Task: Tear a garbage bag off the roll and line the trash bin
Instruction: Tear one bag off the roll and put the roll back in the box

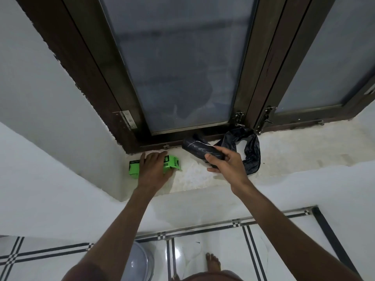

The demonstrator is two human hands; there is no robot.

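Note:
On the white window sill [284,159] lies a green cardboard box [134,168], open at its right end. My left hand [153,169] rests flat on top of it, pressing it down. My right hand [225,162] is shut on a black roll of garbage bags [197,148], held just above the sill to the right of the box. A loose black strip of bag [250,151] trails from the roll and curls over the sill toward the window frame. The grey trash bin [140,260] shows partly on the floor, below my left forearm.
A dark wooden window frame [85,78] with frosted glass stands right behind the sill, with metal latches [239,119] at its base. White walls close in on the left. Below is white tiled floor with black lines [223,250], and a bare foot [213,264].

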